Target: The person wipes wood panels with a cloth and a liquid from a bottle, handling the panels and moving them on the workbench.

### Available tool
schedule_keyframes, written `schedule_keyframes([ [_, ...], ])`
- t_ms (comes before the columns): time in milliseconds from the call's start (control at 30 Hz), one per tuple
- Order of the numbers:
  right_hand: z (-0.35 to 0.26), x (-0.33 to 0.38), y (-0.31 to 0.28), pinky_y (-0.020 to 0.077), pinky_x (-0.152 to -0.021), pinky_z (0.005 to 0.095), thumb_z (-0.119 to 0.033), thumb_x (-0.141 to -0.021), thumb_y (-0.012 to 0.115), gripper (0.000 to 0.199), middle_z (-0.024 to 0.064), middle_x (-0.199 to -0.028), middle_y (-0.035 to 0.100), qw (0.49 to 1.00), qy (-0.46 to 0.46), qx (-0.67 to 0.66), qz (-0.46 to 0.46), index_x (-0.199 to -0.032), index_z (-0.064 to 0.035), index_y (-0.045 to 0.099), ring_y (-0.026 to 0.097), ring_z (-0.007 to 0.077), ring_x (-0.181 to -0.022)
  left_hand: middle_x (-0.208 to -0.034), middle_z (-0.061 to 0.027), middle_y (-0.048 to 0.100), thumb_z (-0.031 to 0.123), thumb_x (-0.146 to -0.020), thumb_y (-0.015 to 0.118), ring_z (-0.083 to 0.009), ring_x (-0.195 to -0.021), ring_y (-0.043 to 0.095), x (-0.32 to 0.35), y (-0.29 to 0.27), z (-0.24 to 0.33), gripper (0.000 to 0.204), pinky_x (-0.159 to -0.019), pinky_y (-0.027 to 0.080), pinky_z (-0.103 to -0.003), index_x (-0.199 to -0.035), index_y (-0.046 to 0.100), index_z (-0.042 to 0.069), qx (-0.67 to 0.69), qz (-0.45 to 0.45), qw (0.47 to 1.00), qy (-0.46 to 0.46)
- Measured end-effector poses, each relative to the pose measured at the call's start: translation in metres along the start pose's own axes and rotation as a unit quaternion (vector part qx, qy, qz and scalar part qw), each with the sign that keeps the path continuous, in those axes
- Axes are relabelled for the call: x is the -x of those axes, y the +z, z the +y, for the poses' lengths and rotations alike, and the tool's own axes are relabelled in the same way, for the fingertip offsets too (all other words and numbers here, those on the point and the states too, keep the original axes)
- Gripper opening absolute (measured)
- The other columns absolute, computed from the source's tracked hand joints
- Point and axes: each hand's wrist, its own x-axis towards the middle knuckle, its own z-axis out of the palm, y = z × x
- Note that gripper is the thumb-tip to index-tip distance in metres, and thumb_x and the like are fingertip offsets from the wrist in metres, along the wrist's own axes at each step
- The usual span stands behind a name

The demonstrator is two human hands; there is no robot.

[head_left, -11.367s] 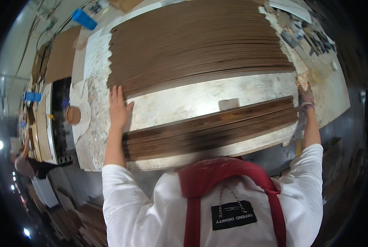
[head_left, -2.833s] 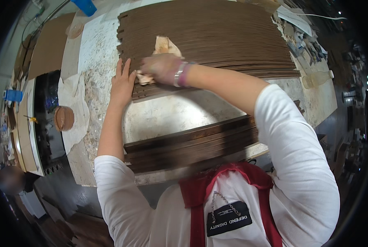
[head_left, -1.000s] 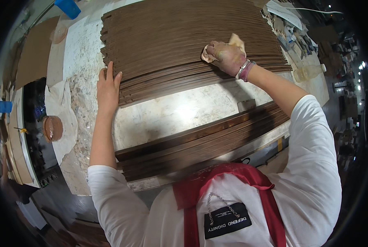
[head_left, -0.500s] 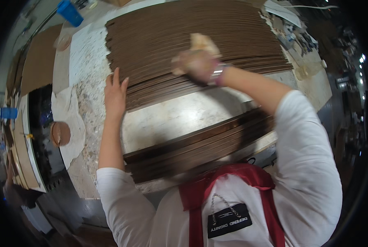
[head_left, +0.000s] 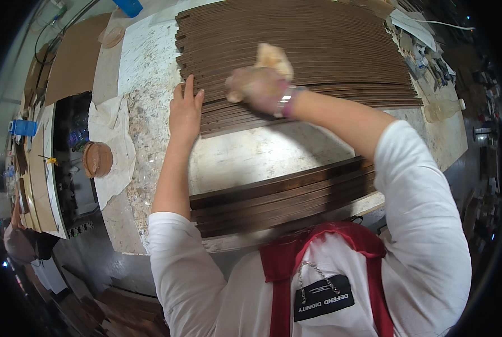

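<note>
Many long dark-brown wooden strips (head_left: 296, 42) lie side by side in a wide sheet on the table. My right hand (head_left: 255, 90), a little smeared by motion, is closed round a crumpled pale-yellow cloth (head_left: 274, 59) and rests over the strips. Part of the cloth sticks out beyond the knuckles. At the strips' left ends, near their front corner, my left hand (head_left: 186, 112) lies with fingers apart, the fingertips touching the strip ends. Another stack of brown strips (head_left: 284, 202) sits along the near table edge, close to my body.
A paint-stained table (head_left: 150, 135) carries all this. To the left are a round brown tub (head_left: 97, 159) on a white cloth (head_left: 112, 121), and a blue container (head_left: 128, 7). A clear bottle (head_left: 445, 110) lies at the right, beside piled scraps (head_left: 428, 53). Another person (head_left: 23, 241) is far left.
My right hand with the cloth has moved left along the strips, closer to my left hand. My left hand stays at the strip ends. The whole view has shifted slightly.
</note>
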Motion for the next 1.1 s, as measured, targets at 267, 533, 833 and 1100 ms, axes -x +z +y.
schedule_keyframes([
  [267, -0.062, -0.049, 0.010, 0.0531, -0.079, 0.0377, -0.007, -0.082, 0.056, 0.016, 0.0125, -0.103, 0.064, 0.991, 0.109, 0.037, -0.075, -0.093, -0.0090, 0.067, 0.065, 0.0290, -0.095, -0.132, -0.0255, 0.045, 0.021, -0.099, 0.045, -0.0420, -0.116, 0.050, -0.001, 0.004, 0.005, 0.046, -0.097, 0.043, -0.045, -0.144, 0.038, 0.011, -0.013, 0.017, 0.999, 0.024],
  [533, 0.048, 0.077, -0.053, 0.0534, -0.079, 0.0385, -0.007, -0.084, 0.057, 0.013, 0.0124, -0.097, 0.065, 0.978, 0.195, 0.066, -0.039, -0.090, -0.0101, 0.068, 0.065, 0.0287, -0.094, -0.139, -0.0259, 0.040, 0.036, -0.101, 0.040, -0.0428, -0.122, 0.047, 0.004, -0.003, 0.004, 0.049, -0.100, 0.042, -0.047, -0.145, 0.036, 0.016, -0.011, -0.015, 1.000, -0.025],
  [833, -0.027, -0.008, -0.007, 0.0545, -0.078, 0.0387, -0.004, -0.079, 0.060, 0.016, 0.0173, -0.102, 0.067, 0.972, 0.195, 0.106, -0.077, -0.092, -0.0033, 0.070, 0.067, 0.0308, -0.095, -0.139, -0.0261, 0.040, 0.032, -0.102, 0.041, -0.0431, -0.123, 0.046, -0.006, 0.005, 0.005, 0.047, -0.101, 0.041, -0.046, -0.145, 0.036, 0.015, -0.003, -0.021, 1.000, 0.015],
  [1100, 0.132, 0.172, -0.090, 0.0498, -0.087, 0.0383, -0.014, -0.086, 0.056, 0.015, 0.0159, -0.106, 0.064, 0.968, 0.239, 0.074, -0.001, -0.093, -0.0082, 0.068, 0.065, 0.0296, -0.096, -0.141, -0.0243, 0.038, 0.036, -0.103, 0.038, -0.0411, -0.125, 0.045, -0.001, -0.003, 0.009, 0.047, -0.102, 0.039, -0.047, -0.147, 0.035, 0.017, 0.016, -0.028, 0.999, 0.002],
])
